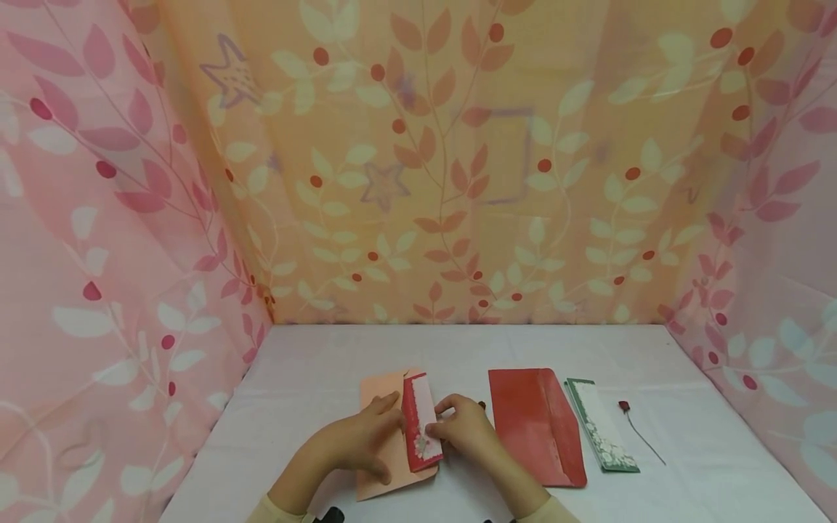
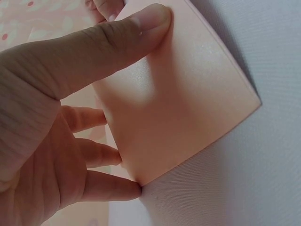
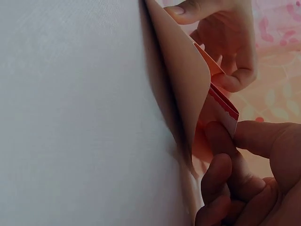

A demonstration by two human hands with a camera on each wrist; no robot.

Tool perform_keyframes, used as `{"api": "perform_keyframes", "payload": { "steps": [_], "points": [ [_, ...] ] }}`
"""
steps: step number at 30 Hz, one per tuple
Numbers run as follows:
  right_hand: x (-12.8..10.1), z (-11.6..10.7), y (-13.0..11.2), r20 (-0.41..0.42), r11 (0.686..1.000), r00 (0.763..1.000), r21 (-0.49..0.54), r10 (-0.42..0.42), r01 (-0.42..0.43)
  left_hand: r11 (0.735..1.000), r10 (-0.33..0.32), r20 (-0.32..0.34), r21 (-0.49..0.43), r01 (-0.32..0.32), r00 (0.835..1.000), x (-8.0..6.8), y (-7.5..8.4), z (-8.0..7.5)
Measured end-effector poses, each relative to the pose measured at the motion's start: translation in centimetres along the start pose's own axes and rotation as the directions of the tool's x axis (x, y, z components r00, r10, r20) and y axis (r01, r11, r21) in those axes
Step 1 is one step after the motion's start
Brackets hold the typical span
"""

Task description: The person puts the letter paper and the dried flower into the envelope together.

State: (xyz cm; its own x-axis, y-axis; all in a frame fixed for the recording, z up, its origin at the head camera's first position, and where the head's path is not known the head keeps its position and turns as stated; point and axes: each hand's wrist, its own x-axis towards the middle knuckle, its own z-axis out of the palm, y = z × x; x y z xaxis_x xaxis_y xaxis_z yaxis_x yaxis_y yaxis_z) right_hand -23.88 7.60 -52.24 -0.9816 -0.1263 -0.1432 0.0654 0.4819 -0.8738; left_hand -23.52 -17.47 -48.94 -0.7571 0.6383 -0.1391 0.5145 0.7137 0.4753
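A peach envelope (image 1: 378,388) lies on the white table with its opening toward the right. My left hand (image 1: 356,441) holds it, the thumb on its face in the left wrist view and the other fingers at its edge. A folded red-and-white card (image 1: 415,392) with a floral pattern stands partly inside the opening. Its outer edge is pinched between the thumb and finger of my right hand (image 1: 467,428). From the right wrist view, the envelope's flap (image 3: 188,80) is raised beside the card; how deep the card reaches is hidden.
Right of the hands lies a red envelope (image 1: 523,421). Beyond it are a green-and-white floral card (image 1: 604,428) and a small dried-looking red rose (image 1: 624,407) on a thin stem. A small dark item (image 1: 482,404) peeks out behind my right hand. Patterned curtains (image 1: 418,181) enclose the table (image 1: 314,349).
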Motion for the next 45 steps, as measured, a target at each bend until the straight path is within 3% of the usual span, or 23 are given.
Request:
{"api": "perform_keyframes", "payload": {
  "steps": [8,15,28,33,39,45],
  "points": [
    [0.2,0.8,-0.3,-0.088,0.992,0.996,-0.129,-0.016,0.005,1.0,0.004,-0.006,0.026,-0.004,1.0,0.1,0.0,0.2],
    [-0.1,1.3,-0.6,-0.069,0.987,0.997,-0.157,-0.029,0.018,0.999,0.003,-0.014,0.042,-0.003,1.0,-0.1,0.1,0.2],
    [-0.2,0.0,-0.7,0.088,0.992,0.992,-0.077,-0.089,0.095,0.999,0.011,-0.021,0.038,-0.01,1.0,-0.1,0.0,0.3],
    [0.6,0.0,-0.8,0.072,0.997,0.996,-0.036,-0.062,0.064,0.999,0.003,-0.024,0.048,-0.002,1.0,0.0,-0.1,0.3],
    [1.2,0.6,-1.0,0.035,0.997,0.999,-0.073,-0.008,0.01,0.999,0.019,-0.025,0.043,-0.018,1.0,-0.2,0.1,0.3],
    [1.6,1.3,-1.1,0.028,0.997,0.998,-0.048,-0.051,0.052,0.998,0.024,-0.033,0.053,-0.022,0.999,-0.1,0.1,0.3]
  ]
}}
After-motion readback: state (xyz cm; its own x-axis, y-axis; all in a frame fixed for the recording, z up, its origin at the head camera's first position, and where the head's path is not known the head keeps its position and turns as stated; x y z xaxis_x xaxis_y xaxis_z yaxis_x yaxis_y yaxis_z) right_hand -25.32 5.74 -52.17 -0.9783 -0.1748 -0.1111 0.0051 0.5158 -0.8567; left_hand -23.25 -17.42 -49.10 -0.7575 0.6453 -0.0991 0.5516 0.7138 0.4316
